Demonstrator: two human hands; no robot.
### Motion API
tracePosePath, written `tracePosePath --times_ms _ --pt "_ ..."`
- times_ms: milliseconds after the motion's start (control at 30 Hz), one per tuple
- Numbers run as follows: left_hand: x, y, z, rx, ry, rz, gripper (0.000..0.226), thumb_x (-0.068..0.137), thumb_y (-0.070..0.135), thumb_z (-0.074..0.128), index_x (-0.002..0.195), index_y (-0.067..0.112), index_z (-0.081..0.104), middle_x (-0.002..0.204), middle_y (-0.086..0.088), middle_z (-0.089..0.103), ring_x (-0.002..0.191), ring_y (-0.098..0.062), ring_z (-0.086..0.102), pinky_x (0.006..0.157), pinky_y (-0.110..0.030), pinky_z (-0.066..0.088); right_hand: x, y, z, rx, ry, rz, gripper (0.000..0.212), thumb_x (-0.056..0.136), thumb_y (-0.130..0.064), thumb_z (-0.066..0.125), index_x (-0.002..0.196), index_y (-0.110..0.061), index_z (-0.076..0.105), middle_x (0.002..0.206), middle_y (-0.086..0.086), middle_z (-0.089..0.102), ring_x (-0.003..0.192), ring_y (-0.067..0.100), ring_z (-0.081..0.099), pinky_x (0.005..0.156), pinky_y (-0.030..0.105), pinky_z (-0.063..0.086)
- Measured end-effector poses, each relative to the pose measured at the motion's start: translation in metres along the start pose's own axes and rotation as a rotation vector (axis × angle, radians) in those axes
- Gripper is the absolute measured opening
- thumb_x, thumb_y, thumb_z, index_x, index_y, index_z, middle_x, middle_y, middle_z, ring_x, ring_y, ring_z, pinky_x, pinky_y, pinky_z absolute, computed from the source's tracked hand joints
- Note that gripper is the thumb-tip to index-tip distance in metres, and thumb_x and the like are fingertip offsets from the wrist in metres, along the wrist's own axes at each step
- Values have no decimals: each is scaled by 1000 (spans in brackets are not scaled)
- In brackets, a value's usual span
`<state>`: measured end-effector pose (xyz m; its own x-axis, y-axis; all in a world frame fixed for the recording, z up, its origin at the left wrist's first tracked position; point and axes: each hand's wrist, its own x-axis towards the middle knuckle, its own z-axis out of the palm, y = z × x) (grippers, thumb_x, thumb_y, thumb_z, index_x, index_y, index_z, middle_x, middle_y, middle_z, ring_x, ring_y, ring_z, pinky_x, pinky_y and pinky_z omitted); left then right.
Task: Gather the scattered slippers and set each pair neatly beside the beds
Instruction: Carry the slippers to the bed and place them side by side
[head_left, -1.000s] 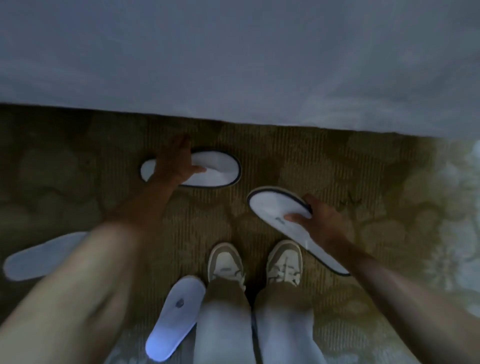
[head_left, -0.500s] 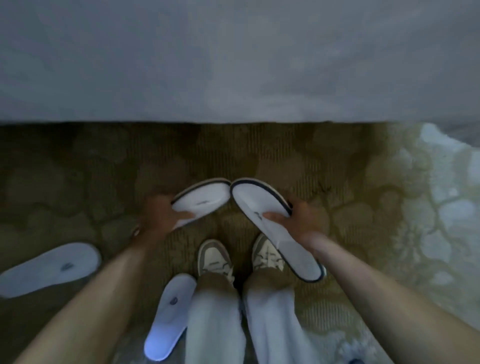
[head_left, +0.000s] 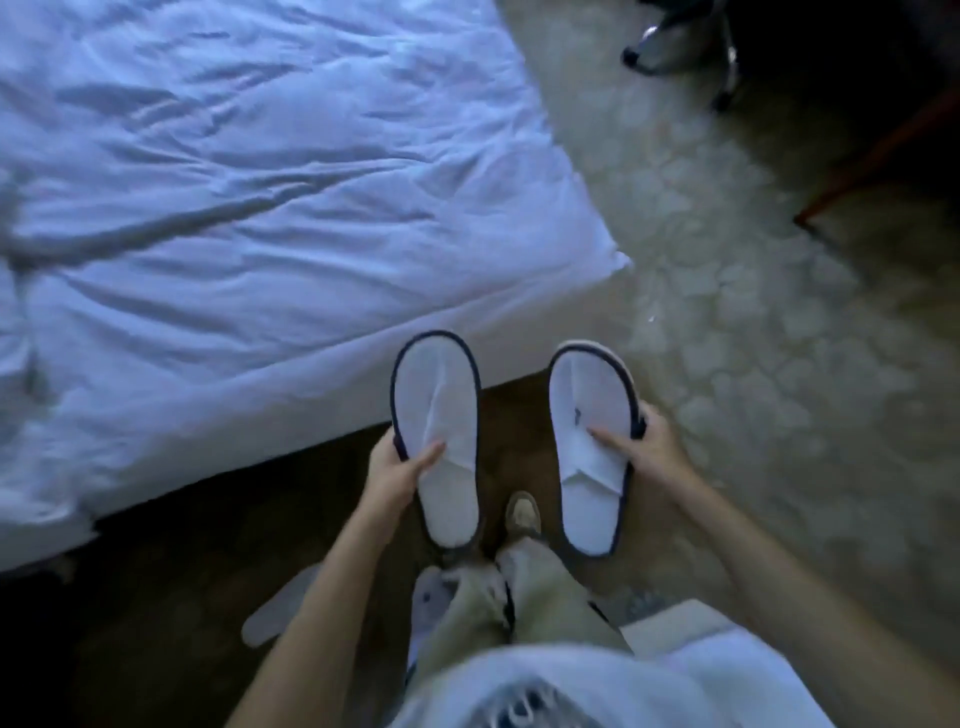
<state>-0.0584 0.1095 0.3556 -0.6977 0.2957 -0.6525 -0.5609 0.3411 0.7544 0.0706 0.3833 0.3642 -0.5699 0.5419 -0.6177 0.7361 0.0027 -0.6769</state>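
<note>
1. A flat white slipper (head_left: 283, 605) lay on the dark carpet, below and left of the left hand.
2. The left hand (head_left: 396, 470) was clamped on a white fabric slipper with dark navy piping (head_left: 439, 431), thumb on top, toe pointing away toward the white-sheeted bed (head_left: 234, 208).
3. The right hand (head_left: 647, 452) gripped the matching navy-trimmed white slipper (head_left: 589, 441) by its outer edge, parallel and apart from the first.
4. Between the hands, lower, a beige sneaker (head_left: 523, 514) showed.

carpet (head_left: 753, 364) patterned | chair base (head_left: 685, 47) top right | shoe (head_left: 523, 514)
</note>
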Motion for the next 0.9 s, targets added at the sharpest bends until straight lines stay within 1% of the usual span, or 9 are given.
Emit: tracePosePath --times_ms 33,67,200,400,567,667,733,800,900 --pt "-7 14 9 21 -13 22 38 83 21 73 119 17 61 106 1 71 96 -15 70 62 -19 58 -12 -6 -17 34 44 -4 50 77 -28 78 118 -6 58 105 6 63 95 24 62 78 37 53" --pt "-12 25 19 35 -18 40 41 83 25 74 120 17 61 107 3 71 97 -13 69 65 -20 57 -20 -5 -33 66 92 -2 51 79 -28 76 121 -6 56 106 5 61 95 22 60 78 35 51" --pt "-16 54 71 93 -79 73 47 82 33 74 123 16 60 109 3 69 99 -13 67 72 -26 54 -37 24 -80 207 227 82 62 77 -39 76 127 -9 55 122 8 64 108 27 62 92 44 55" --pt "4 68 162 232 -194 5 50 81 40 73 123 15 62 115 -6 71 102 -23 70 82 -41 61 -24 65 -129 518 407 198 49 81 -38 72 120 -11 59 118 10 66 104 27 64 88 41 56" --pt "34 81 263 229 -200 -82 53 82 39 72 128 15 59 119 -7 69 103 -25 69 82 -41 60 28 82 -187 833 466 299 44 85 -39 68 120 -13 61 116 8 68 102 28 66 91 48 56" --pt "46 98 332 201 -165 -102 48 83 37 71 125 15 61 118 -8 71 102 -26 69 87 -46 58 68 82 -238 882 450 285 33 88 -35 65 115 -18 61 118 8 67 104 27 64 93 47 54" --pt "56 120 373 199 -187 -88 44 85 34 70 123 15 62 117 -8 71 101 -26 69 89 -47 58 93 75 -276 867 457 264 34 86 -37 67 114 -18 61 120 9 67 105 28 65 93 48 54" --pt "67 147 408 199 -213 -46 40 87 32 69 123 16 62 116 -6 71 100 -23 69 84 -43 59 119 61 -313 846 460 220 41 86 -38 67 119 -16 60 120 8 67 104 26 65 92 46 55" --pt "90 191 441 184 -238 -2 35 91 31 63 123 17 57 111 -3 69 94 -19 69 68 -31 58 163 33 -358 841 443 149 40 85 -39 67 118 -19 58 118 5 66 105 24 64 92 43 55"
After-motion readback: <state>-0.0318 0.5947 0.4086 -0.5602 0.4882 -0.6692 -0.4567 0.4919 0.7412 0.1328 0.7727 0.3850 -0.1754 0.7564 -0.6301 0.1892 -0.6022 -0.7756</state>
